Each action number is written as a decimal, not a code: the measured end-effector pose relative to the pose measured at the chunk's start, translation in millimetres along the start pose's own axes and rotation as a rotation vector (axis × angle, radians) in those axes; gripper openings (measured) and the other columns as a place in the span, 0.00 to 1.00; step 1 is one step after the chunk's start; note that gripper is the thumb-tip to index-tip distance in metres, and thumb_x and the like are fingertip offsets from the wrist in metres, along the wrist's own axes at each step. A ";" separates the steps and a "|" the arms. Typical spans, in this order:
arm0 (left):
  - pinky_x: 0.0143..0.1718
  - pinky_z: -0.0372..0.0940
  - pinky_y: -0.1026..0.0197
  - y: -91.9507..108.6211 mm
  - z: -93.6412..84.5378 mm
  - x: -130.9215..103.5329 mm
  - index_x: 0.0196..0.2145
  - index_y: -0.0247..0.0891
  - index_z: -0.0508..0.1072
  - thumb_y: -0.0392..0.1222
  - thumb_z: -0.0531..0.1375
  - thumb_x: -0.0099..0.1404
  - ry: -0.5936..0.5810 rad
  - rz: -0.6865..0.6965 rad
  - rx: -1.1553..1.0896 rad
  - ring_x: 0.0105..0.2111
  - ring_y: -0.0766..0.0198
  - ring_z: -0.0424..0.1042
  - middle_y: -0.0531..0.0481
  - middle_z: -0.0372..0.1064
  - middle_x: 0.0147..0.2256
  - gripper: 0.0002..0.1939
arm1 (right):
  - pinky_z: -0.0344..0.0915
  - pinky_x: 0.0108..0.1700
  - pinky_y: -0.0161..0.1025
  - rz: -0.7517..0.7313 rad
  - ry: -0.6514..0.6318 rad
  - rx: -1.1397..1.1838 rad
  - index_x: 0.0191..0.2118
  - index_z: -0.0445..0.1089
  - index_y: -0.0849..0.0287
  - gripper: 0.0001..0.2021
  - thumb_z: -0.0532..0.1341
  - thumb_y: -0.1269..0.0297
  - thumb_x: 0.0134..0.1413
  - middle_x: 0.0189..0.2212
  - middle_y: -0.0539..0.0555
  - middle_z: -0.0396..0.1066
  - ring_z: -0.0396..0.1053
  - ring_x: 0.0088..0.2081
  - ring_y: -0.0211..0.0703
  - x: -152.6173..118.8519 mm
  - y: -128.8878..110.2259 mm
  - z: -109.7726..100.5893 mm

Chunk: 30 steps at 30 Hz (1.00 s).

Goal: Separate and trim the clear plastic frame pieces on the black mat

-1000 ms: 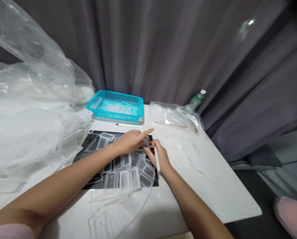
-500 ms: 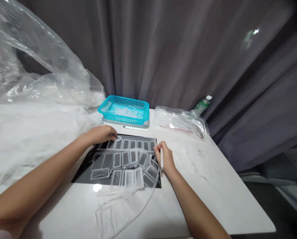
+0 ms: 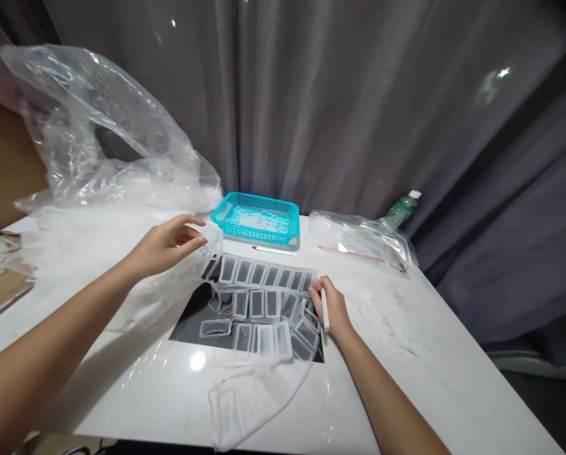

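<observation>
A sheer white strip (image 3: pixel 258 306) with rows of framed rectangles lies over a black mat (image 3: pixel 192 316); its lower end trails onto the white table. My left hand (image 3: pixel 171 243) is raised beside the mat's upper left corner, near the white fabric pile, fingers apart and nothing visible between them. At the mat's right edge, my right hand (image 3: pixel 329 306) is closed around a slim white pen-like tool (image 3: pixel 325 311), its fingertips touching the end of the top row.
Behind the mat sits a blue basket (image 3: pixel 258 219) holding white pieces. A white fabric pile (image 3: pixel 93 246) and clear plastic bag (image 3: pixel 135 120) fill the left. A plastic packet (image 3: pixel 349 237) and green bottle (image 3: pixel 403 208) stand back right.
My left hand has left the mat's upper left corner, moving left and up, and its fingers have opened. My right hand keeps its place by the strip. The view has shifted left.
</observation>
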<state>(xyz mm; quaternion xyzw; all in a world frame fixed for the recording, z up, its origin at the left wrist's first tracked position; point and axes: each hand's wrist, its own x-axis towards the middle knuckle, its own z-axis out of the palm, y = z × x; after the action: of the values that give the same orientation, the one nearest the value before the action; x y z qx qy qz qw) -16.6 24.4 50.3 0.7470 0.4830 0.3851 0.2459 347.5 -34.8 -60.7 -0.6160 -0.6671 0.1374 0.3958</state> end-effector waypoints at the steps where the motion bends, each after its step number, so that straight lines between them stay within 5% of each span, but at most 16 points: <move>1: 0.32 0.66 0.63 1.8 1.6 -3.3 0.47 0.38 0.66 0.54 0.62 0.58 -0.001 -0.024 -0.072 0.31 0.61 0.73 0.49 0.71 0.30 0.24 | 0.56 0.29 0.33 -0.004 0.005 -0.002 0.28 0.52 0.54 0.09 0.52 0.58 0.52 0.20 0.45 0.59 0.58 0.22 0.37 -0.2 0.2 0.2; 7: 0.39 0.68 0.57 3.4 37.5 -5.5 0.40 0.35 0.70 0.54 0.58 0.60 -0.037 -0.039 -0.249 0.34 0.60 0.72 0.47 0.71 0.33 0.19 | 0.56 0.29 0.33 0.001 0.043 -0.012 0.28 0.52 0.54 0.08 0.51 0.59 0.52 0.20 0.45 0.58 0.58 0.22 0.37 -2.1 -0.5 0.3; 12: 0.49 0.64 0.54 -19.8 53.9 -0.2 0.30 0.37 0.72 0.44 0.52 0.58 -0.138 0.076 0.092 0.49 0.54 0.67 0.43 0.67 0.46 0.11 | 0.57 0.29 0.34 0.016 0.052 0.011 0.28 0.52 0.54 0.09 0.52 0.58 0.52 0.21 0.46 0.61 0.59 0.22 0.37 -1.8 -3.2 -1.3; 15: 0.52 0.62 0.53 -38.9 57.3 -3.0 0.33 0.37 0.74 0.39 0.49 0.55 -0.246 0.042 0.306 0.54 0.52 0.63 0.42 0.64 0.53 0.15 | 0.57 0.29 0.34 0.018 0.056 0.018 0.28 0.52 0.54 0.09 0.52 0.57 0.52 0.21 0.46 0.62 0.59 0.22 0.37 -0.9 -3.6 -1.3; 22: 0.50 0.63 0.50 -60.5 74.2 3.7 0.51 0.33 0.67 0.45 0.47 0.62 -0.249 -0.024 0.440 0.48 0.49 0.69 0.38 0.70 0.49 0.23 | 0.58 0.30 0.34 0.013 0.036 0.005 0.29 0.52 0.54 0.09 0.51 0.57 0.53 0.21 0.47 0.62 0.60 0.23 0.38 -0.6 -0.5 2.1; 26: 0.55 0.58 0.53 -62.6 85.2 22.1 0.40 0.35 0.72 0.46 0.51 0.61 -0.266 0.033 0.469 0.52 0.50 0.65 0.38 0.69 0.49 0.17 | 0.59 0.31 0.34 0.003 0.025 0.029 0.29 0.53 0.55 0.08 0.51 0.58 0.53 0.24 0.48 0.64 0.63 0.24 0.39 -2.2 1.4 1.8; 30: 0.47 0.62 0.57 -68.7 82.9 35.0 0.30 0.37 0.69 0.39 0.51 0.58 -0.244 0.054 0.497 0.43 0.54 0.70 0.41 0.71 0.37 0.08 | 0.58 0.30 0.33 0.020 0.042 0.033 0.28 0.53 0.55 0.08 0.52 0.58 0.51 0.22 0.47 0.64 0.62 0.24 0.38 7.3 0.0 0.5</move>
<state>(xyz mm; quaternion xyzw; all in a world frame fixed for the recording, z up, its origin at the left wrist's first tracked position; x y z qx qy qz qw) 22.5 85.0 -37.1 0.8379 0.5092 0.1684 0.1010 347.7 -27.8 -58.4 -0.6187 -0.6500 0.1395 0.4186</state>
